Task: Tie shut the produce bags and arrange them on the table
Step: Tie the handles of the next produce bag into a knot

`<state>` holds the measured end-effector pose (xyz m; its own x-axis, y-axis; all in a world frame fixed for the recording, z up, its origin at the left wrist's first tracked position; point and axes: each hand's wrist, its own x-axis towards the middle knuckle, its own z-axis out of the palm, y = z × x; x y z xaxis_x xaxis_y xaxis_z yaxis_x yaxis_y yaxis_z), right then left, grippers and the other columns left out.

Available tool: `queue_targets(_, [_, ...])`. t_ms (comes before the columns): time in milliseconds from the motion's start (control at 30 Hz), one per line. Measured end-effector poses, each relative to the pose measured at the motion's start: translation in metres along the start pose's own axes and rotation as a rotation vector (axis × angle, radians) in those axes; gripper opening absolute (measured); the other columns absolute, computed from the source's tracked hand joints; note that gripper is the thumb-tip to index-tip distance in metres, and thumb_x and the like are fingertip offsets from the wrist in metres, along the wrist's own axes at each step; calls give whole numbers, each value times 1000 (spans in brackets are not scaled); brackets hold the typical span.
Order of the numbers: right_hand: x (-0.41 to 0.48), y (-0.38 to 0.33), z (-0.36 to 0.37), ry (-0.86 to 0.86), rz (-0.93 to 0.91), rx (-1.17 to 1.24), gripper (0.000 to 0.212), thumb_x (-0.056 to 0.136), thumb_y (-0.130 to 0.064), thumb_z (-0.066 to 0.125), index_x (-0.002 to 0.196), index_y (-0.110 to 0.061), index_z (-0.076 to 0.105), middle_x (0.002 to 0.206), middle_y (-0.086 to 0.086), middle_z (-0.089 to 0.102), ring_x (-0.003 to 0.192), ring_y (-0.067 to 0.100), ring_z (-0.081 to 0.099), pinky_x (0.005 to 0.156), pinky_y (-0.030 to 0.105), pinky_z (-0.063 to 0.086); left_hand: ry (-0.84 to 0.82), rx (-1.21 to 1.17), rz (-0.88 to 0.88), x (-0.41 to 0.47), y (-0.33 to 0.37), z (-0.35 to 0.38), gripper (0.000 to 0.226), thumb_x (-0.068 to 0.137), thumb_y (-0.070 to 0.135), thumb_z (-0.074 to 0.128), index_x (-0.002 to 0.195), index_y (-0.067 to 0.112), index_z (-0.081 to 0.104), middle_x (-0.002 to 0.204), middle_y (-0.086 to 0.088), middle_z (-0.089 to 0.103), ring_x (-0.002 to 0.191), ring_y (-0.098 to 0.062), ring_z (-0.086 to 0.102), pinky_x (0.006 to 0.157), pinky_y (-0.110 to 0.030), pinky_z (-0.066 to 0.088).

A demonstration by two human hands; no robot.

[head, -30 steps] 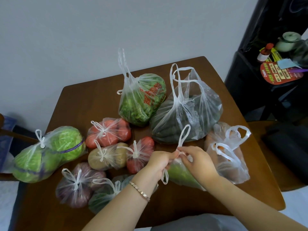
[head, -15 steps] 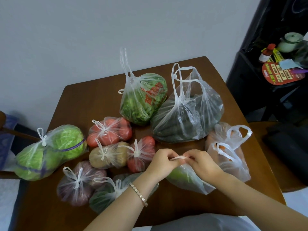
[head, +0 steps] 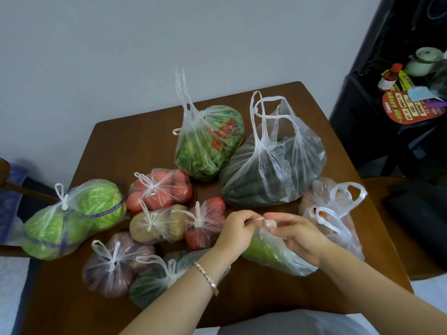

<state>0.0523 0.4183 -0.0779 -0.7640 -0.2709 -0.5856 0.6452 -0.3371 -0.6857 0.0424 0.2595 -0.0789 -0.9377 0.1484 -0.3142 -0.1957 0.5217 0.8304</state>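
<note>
A small clear bag of green produce (head: 273,255) lies near the front of the brown table (head: 135,146). My left hand (head: 235,232) and my right hand (head: 296,234) each pinch one of its handles, pulled tight into a knot between them. To the left lie several knotted bags: cabbage (head: 72,218), tomatoes (head: 159,189), potatoes (head: 157,226), more tomatoes (head: 205,223), purple onions (head: 113,264) and dark greens (head: 154,279). Behind stand a leafy greens bag (head: 208,146) and a big bag of cucumbers (head: 273,175). An orange produce bag (head: 331,213) at right has loose handles.
A black cabinet (head: 387,117) with a bottle, teapot and a red card stands at the right. A round wooden stool (head: 377,189) is beside the table's right edge. A chair with a blue cushion (head: 9,189) is at the left. A grey wall runs behind.
The handles that stood up in a loop between my hands have been drawn down into a tight knot. Both hands have dropped lower onto the green bag.
</note>
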Motion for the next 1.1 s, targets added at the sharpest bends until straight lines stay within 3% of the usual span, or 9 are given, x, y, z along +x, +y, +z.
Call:
queue_targets(167, [1,0,-2,156,-355,-753,18,78,-4,68,94,-11,71,89,9,69,83,16,61,74,13,50,-67,-153,-255,4,7,5,9,83,25,66,75,29,68,84,6,66,86,-15,62,65,-20,47])
queue_targets(267, [2,-3,-3,96,-569,-1189,14,88,-17,58,94,-12,70,93,1,63,88,11,55,84,22,46,-91,-235,-332,2,5,1,5,83,21,66,80,23,70,79,1,65,82,-17,60,70,-25,49])
queue_targets(367, [1,-2,0,58,-667,-1426,20,92,-28,48,96,-15,64,100,-1,53,96,15,44,88,31,38,-116,-302,-356,1,6,-3,9,84,15,63,79,20,70,71,2,62,70,-11,55,60,-18,43])
queue_targets(500, [-6,3,5,-71,-706,-1404,24,90,-30,42,84,-14,59,93,-4,45,91,17,36,83,32,30,-14,-177,-349,2,4,-7,19,86,12,59,73,22,70,83,0,67,85,-17,60,67,-25,45])
queue_targets(667, [-13,12,-5,-70,-709,-1338,24,88,-29,46,70,-19,57,82,-23,34,89,12,34,85,33,33,91,-68,-349,5,-12,-13,15,87,7,56,85,5,71,78,-4,65,80,-19,58,72,-25,40])
queue_targets(867, [-14,-10,13,30,-387,-1376,21,93,-29,45,98,-19,63,93,-3,48,95,15,44,91,30,38,72,88,-301,16,-16,-10,18,88,16,56,87,7,71,95,-11,70,88,-22,61,75,-27,42])
queue_targets(1000, [-47,-56,34,42,-892,-1290,15,87,-19,52,93,-17,66,88,-2,57,81,7,49,75,19,43,31,307,-168,27,-2,-10,17,89,17,52,98,13,66,105,-6,65,101,-23,59,86,-30,45])
queue_targets(1067, [-56,-77,27,238,-1160,-1384,19,83,-27,50,91,-18,66,89,-2,59,88,11,51,77,22,43,82,370,-75,29,10,-5,24,87,20,54,110,19,59,114,-2,58,107,-19,55,94,-32,44])
queue_targets(1100, [-54,-85,20,353,-1136,-1484,24,81,-33,51,95,-20,65,95,0,59,94,17,52,81,30,44,72,349,-6,28,15,-2,28,86,20,55,114,22,57,116,1,55,109,-16,52,96,-25,43])
